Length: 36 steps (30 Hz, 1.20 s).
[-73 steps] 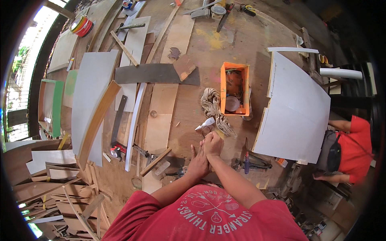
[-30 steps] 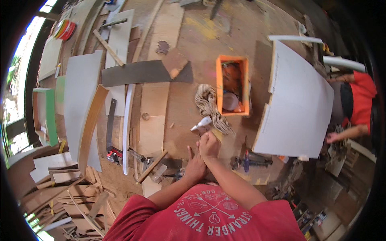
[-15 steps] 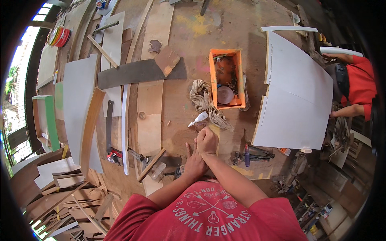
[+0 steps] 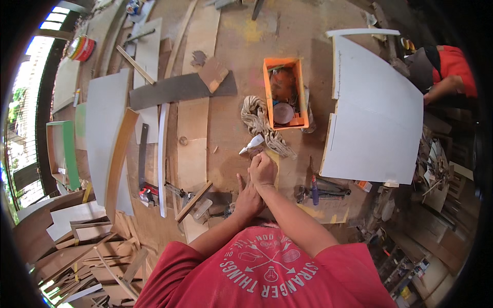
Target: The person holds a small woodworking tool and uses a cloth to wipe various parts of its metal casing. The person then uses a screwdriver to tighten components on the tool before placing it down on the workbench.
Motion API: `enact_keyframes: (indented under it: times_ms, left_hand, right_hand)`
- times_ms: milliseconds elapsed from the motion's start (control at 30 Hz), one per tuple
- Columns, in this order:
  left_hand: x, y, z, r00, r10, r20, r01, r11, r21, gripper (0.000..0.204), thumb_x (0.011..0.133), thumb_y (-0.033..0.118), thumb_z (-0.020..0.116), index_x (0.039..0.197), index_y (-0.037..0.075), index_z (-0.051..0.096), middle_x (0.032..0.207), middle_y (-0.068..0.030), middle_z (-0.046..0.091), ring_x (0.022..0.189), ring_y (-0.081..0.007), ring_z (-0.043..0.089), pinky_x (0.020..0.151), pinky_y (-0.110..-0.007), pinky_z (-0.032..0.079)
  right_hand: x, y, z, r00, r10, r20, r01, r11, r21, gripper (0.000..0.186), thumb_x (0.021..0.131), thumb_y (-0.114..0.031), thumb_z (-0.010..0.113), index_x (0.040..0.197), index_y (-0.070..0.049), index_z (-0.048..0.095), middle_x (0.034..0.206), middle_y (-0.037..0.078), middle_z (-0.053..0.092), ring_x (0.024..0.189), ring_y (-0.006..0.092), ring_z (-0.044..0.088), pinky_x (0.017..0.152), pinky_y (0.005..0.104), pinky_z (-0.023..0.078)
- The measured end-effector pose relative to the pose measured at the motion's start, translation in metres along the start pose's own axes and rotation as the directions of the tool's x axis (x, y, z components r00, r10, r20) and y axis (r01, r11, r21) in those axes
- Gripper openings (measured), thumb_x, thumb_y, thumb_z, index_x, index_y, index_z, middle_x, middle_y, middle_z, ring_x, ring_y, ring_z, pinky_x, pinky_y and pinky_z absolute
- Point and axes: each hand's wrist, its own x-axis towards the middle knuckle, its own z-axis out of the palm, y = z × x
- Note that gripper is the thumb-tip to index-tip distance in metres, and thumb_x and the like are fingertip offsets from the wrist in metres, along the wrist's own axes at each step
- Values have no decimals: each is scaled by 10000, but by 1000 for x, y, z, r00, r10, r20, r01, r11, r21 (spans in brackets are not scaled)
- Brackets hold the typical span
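My right hand (image 4: pixel 263 169) is closed in a fist over the wooden worktable, with a small brown piece at its far side. Whether the fist grips that piece, I cannot make out. Against the right wrist lies my left hand (image 4: pixel 248 198), fingers stretched out and partly covered by the right forearm. Just beyond the fist, a white squeeze bottle (image 4: pixel 254 142) with a pointed nozzle lies on its side. A crumpled striped rag (image 4: pixel 254 114) is behind it, beside an orange plastic bin (image 4: pixel 306 105) holding a round disc and small items.
To the right is a large white panel (image 4: pixel 375 113), with a person in red (image 4: pixel 457 72) at its far edge. A purple-handled screwdriver (image 4: pixel 315 191) lies near dark pliers (image 4: pixel 334 190). Boards, a dark strip (image 4: pixel 179 92) and a red tape measure (image 4: pixel 147 193) lie leftward.
The whole view has shifted slightly. My hands stay together in nearly the same pose, the fist a little nearer the bottle. The person at right has bent and moved an arm.
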Motion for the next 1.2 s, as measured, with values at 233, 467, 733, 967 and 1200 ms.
enact_keyframes:
  times_ms: [233, 467, 733, 967, 1200]
  left_hand:
    - [1, 1, 3, 996, 24, -89, -15, 995, 97, 834, 1038, 395, 531, 1681, -65, 265, 1716, -332, 323, 1638, -496, 224, 1283, -749, 60]
    - [0, 0, 13, 973, 4, -230, 25, 992, 122, 897, 1010, 437, 604, 1658, -84, 269, 1690, -319, 371, 1621, -456, 290, 1291, -719, 127]
    - [-3, 2, 9, 950, 3, -312, 62, 978, 198, 1221, 942, 770, 594, 1684, -109, 183, 1744, -273, 304, 1640, -387, 283, 1327, -611, 179]
    - [-27, 30, -3, 949, 70, -308, 9, 969, 246, 1375, 842, 867, 642, 1671, -124, 173, 1723, -288, 320, 1625, -403, 295, 1326, -595, 187]
    - [-50, 32, -20, 988, -21, -150, 28, 999, 42, 1291, 749, 618, 897, 1648, -63, 268, 1549, -268, 506, 1428, -421, 520, 1167, -521, 446]
  right_hand:
    - [8, -6, -7, 997, -36, -64, 36, 999, -11, 375, 993, -315, 499, 841, -29, 688, 881, 250, 750, 860, 512, 716, 796, 614, 550]
    - [6, -11, -36, 999, -42, 29, 39, 996, 77, 415, 1025, -380, 568, 878, -21, 713, 872, 251, 740, 859, 471, 725, 768, 554, 548]
    - [-34, 27, -91, 927, -323, 191, 293, 941, 170, 333, 1074, -341, 666, 1308, -105, 638, 917, 173, 751, 751, 323, 736, 699, 445, 577]
    - [-56, -41, -202, 914, -404, -44, 386, 830, 402, 208, 1165, -201, 540, 1277, -73, 659, 822, 53, 652, 636, 117, 606, 600, 309, 519]
    - [-93, -93, -304, 853, -480, -203, 494, 621, 609, 248, 1176, -153, 509, 1323, 11, 623, 867, 43, 656, 632, 55, 575, 581, 221, 491]
